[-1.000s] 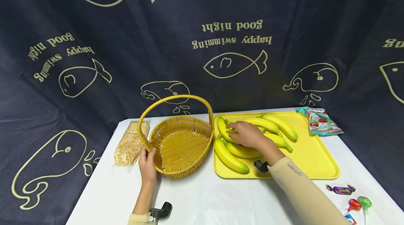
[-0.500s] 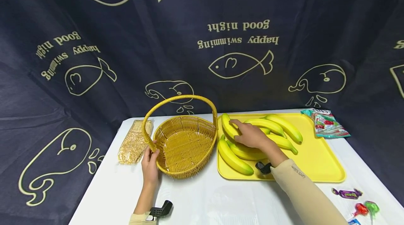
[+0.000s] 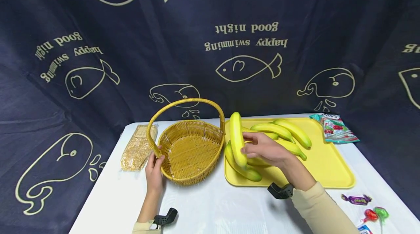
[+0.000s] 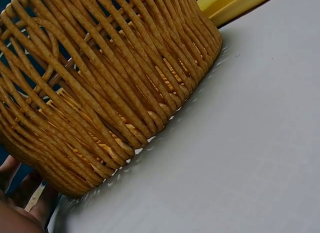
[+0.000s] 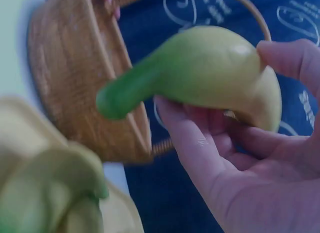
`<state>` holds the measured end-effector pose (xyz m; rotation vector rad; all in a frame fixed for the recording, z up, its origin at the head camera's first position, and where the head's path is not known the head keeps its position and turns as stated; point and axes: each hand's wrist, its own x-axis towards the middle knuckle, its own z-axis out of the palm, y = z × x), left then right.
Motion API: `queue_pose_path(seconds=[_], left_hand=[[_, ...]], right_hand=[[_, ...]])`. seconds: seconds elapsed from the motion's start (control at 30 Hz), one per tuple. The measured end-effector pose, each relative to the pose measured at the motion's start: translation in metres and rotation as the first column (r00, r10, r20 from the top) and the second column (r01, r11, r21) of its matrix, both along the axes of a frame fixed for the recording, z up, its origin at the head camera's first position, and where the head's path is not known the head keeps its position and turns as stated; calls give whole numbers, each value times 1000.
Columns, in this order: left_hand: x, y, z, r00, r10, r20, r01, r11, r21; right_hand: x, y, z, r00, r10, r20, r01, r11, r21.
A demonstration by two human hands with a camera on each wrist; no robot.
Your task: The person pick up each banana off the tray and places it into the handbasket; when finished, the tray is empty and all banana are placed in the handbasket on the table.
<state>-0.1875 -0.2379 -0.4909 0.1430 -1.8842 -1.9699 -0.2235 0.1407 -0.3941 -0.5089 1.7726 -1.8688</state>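
My right hand [image 3: 265,149] pinches a banana [image 3: 237,137] between thumb and fingers and holds it up over the left end of the yellow tray [image 3: 331,161]. In the right wrist view that banana [image 5: 200,68] shows its green stem end pointing toward the basket. Other bananas [image 3: 273,130] lie in a pile on the tray, some partly hidden by the hand. At the left, my left hand [image 3: 154,172] grips the wicker basket [image 3: 191,181] by its left rim, at the foot of the arched handle [image 3: 183,101]. Nothing lies inside the basket.
A clear bag of grains [image 3: 136,152] lies left of the basket. Behind the tray's right corner is a green candy bag [image 3: 334,128]. A purple wrapped candy [image 3: 357,199] and red and green lollipops [image 3: 370,215] are at the front right. A dark fish-print cloth hangs behind.
The right hand has taken hold of the leftmost upper banana and lifted it from the pile, turning it more upright. The left hand stays on the basket.
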Motion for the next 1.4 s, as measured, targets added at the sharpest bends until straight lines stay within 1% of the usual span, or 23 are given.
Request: queue_pose_path(seconds=[0.03,0.1,0.23,0.37,0.43,0.57,0.63,0.73,0.8,0.9,0.97,1.0,1.1,1.2,1.23,1.37,1.4], left_hand=[[0,0,0,1000,1,5,-1,1000,-2],[0,1,1,1000,-7,2,7,1000,3],[0,2,2,1000,-23,0,23,1000,9],[0,3,2,1000,-23,6,23,999,23],[0,3,2,1000,-20,12,20,1000,22],[0,5,1,1000,-15,21,15,1000,18],[0,7,0,1000,-17,23,16,1000,20],[1,8,-1,1000,-11,24,11,1000,16],[1,9,-1,1000,6,17,-7,1000,17],[2,8,-1,999,36,1,-36,999,10],[2,7,-1,999,44,-9,-44,999,1],[2,7,-1,999,42,-13,-42,999,-2],[2,5,0,999,38,-19,-38,999,-6],[1,3,0,999,43,-29,-43,999,9],[1,3,-1,999,44,-31,-43,999,9],[0,4,-1,998,45,-33,-44,999,7],[1,4,-2,999,44,-29,-44,999,-1]], right_hand=[[2,-4,0,999,35,12,-34,999,-33],[7,-15,1,997,75,28,-73,995,-74],[14,-44,-1,996,85,12,-84,995,-62],[11,-75,-6,996,87,1,-87,995,-38],[6,-89,-7,997,74,29,-72,996,-60],[-6,-115,-3,996,8,87,2,994,-107],[-12,-127,-1,996,-29,86,37,995,-94],[-22,-145,2,995,-69,74,73,996,-44],[-31,-158,-1,992,-91,83,93,996,-16],[-44,-177,-10,982,-136,131,136,991,13],[-51,-189,-17,968,-178,176,175,984,37],[-55,-194,-21,957,-205,206,201,979,41],[-60,-210,-28,911,-279,303,279,959,46],[-62,-226,-35,862,-340,376,348,936,47],[-62,-230,-37,848,-358,392,367,929,54],[-64,-243,-45,802,-420,425,436,898,66],[-65,-245,-47,787,-436,437,455,888,68]])
